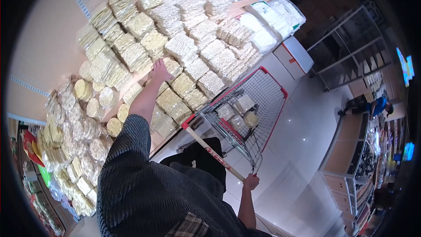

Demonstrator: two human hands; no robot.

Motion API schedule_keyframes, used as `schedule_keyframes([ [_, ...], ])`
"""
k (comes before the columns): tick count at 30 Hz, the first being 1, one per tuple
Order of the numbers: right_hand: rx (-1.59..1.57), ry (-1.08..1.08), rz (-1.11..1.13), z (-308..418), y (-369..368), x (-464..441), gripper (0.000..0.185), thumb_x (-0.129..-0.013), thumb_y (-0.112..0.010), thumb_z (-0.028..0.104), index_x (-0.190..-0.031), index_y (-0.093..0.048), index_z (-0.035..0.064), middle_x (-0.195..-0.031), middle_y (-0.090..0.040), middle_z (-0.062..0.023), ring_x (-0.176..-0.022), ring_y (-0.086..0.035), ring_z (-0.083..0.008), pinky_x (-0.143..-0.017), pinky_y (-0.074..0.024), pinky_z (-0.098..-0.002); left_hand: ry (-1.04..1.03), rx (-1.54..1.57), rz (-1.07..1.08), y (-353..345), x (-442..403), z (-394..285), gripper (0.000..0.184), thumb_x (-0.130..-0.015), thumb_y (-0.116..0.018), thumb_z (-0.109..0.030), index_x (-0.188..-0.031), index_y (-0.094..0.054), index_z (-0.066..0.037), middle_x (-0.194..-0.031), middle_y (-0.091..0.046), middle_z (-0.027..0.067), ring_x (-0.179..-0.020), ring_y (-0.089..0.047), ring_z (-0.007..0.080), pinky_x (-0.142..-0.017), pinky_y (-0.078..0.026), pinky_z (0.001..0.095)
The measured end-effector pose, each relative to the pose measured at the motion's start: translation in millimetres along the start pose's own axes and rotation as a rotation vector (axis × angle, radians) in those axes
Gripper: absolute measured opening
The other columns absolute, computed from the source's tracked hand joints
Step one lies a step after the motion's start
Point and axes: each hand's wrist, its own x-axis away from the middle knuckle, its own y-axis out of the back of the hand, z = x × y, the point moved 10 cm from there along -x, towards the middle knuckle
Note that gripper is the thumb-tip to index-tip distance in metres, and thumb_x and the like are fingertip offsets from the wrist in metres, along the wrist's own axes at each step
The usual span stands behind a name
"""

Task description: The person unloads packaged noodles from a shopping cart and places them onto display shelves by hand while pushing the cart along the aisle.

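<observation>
My left hand (161, 71) reaches over the display and rests on the stacks of dried noodle blocks (154, 44), its fingers spread. Around it, pale and yellowish blocks stand in wrapped piles. My right hand (251, 182) is closed round the near end of the cart handle (215, 154), a pale bar with red printing. Inside the metal shopping cart (267, 101) lie several wrapped noodle packs (237, 113).
Round noodle packs (83, 90) heap up to the left. White bags (272, 15) lie at the display's far end, near a white-topped box (298, 55). A person (379, 105) bends by the wooden counter (344, 153) at right, beyond the tiled aisle.
</observation>
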Motion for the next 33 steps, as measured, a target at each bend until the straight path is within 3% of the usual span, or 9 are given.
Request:
schedule_keyframes([
  [3, 0.071, -0.004, -0.054, 11, 13, 14, 0.027, -0.081, -0.066, 0.024, -0.09, -0.075, 0.0004, -0.094, -0.075, -0.0221, -0.09, -0.074, -0.0411, -0.082, -0.0578, -0.0524, -0.063, -0.037, -0.072, 11, 9, -10, 0.119, -0.061, -0.095, -0.035, -0.154, -0.026, -0.004, -0.153, -0.041, 0.0169, -0.142, -0.041, 0.0354, -0.115, -0.043, 0.0437],
  [8, 0.105, -0.057, -0.021, 4, 10, 19, 0.03, -0.085, -0.064, 0.028, -0.096, -0.075, 0.002, -0.099, -0.075, -0.0224, -0.096, -0.073, -0.0409, -0.086, -0.0581, -0.0523, -0.074, 0.033, -0.115, 21, 17, -9, 0.112, -0.061, -0.094, -0.032, -0.151, -0.034, -0.005, -0.149, -0.045, 0.0189, -0.139, -0.042, 0.0365, -0.12, -0.035, 0.0416],
  [18, 0.124, -0.085, 0.058, 0, 5, 32, 0.033, -0.091, -0.062, 0.031, -0.105, -0.073, 0.0044, -0.106, -0.074, -0.0205, -0.101, -0.073, -0.0391, -0.087, -0.0586, -0.0517, -0.159, 0.258, -0.262, 55, 74, -5, 0.109, -0.057, -0.096, -0.031, -0.145, -0.039, 0.0, -0.141, -0.05, 0.0228, -0.132, -0.048, 0.0393, -0.116, -0.038, 0.0457],
  [21, 0.125, -0.082, 0.062, -3, 6, 35, 0.033, -0.092, -0.061, 0.031, -0.105, -0.073, 0.0039, -0.107, -0.074, -0.0202, -0.102, -0.073, -0.039, -0.088, -0.0582, -0.0516, -0.191, 0.644, -0.166, 32, 75, 9, 0.103, -0.061, -0.095, -0.027, -0.144, -0.039, 0.0, -0.136, -0.054, 0.0205, -0.124, -0.055, 0.0366, -0.109, -0.045, 0.0422],
  [23, 0.116, -0.072, 0.052, -6, 7, 38, 0.033, -0.091, -0.062, 0.031, -0.105, -0.073, 0.0038, -0.108, -0.074, -0.0202, -0.102, -0.073, -0.0389, -0.088, -0.0578, -0.0518, -0.171, 1.095, 0.101, 13, 94, -3, 0.08, -0.073, -0.088, -0.02, -0.138, -0.045, -0.002, -0.132, -0.057, 0.0184, -0.117, -0.06, 0.0336, -0.102, -0.05, 0.0399],
  [25, 0.123, -0.06, 0.053, -3, 14, 42, 0.033, -0.091, -0.062, 0.031, -0.106, -0.073, 0.0037, -0.108, -0.074, -0.0206, -0.101, -0.073, -0.039, -0.088, -0.0577, -0.0519, 0.09, 1.412, 0.489, -11, 117, -7, 0.057, -0.083, -0.078, -0.013, -0.133, -0.052, -0.005, -0.132, -0.058, 0.0165, -0.117, -0.061, 0.0315, -0.1, -0.051, 0.0421],
  [27, 0.126, -0.034, 0.057, -5, 12, 42, 0.033, -0.09, -0.063, 0.03, -0.103, -0.074, 0.0029, -0.106, -0.074, -0.0212, -0.1, -0.073, -0.04, -0.087, -0.0575, -0.0517, 0.143, 1.829, 0.71, -41, 130, -24, 0.043, -0.09, -0.071, -0.016, -0.13, -0.056, -0.01, -0.132, -0.06, 0.0136, -0.117, -0.06, 0.03, -0.1, -0.052, 0.045],
  [29, 0.145, -0.022, 0.041, -8, 13, 43, 0.033, -0.089, -0.063, 0.03, -0.102, -0.074, 0.0023, -0.105, -0.074, -0.0214, -0.099, -0.073, -0.0405, -0.087, -0.0575, -0.0517, 0.447, 2.122, 0.745, -11, 192, -65, 0.046, -0.092, -0.071, -0.026, -0.134, -0.055, -0.014, -0.133, -0.059, 0.012, -0.121, -0.058, 0.0291, -0.101, -0.052, 0.0453],
  [33, 0.157, -0.022, 0.058, -14, 13, 40, 0.037, -0.09, -0.062, 0.034, -0.105, -0.072, 0.0018, -0.109, -0.073, -0.0229, -0.103, -0.071, -0.0409, -0.09, -0.0567, -0.0524, 0.26, 2.409, 1.041, -6, 231, -113, 0.058, -0.09, -0.073, -0.039, -0.139, -0.054, -0.014, -0.138, -0.056, 0.0113, -0.122, -0.056, 0.0286, -0.101, -0.052, 0.0446],
])
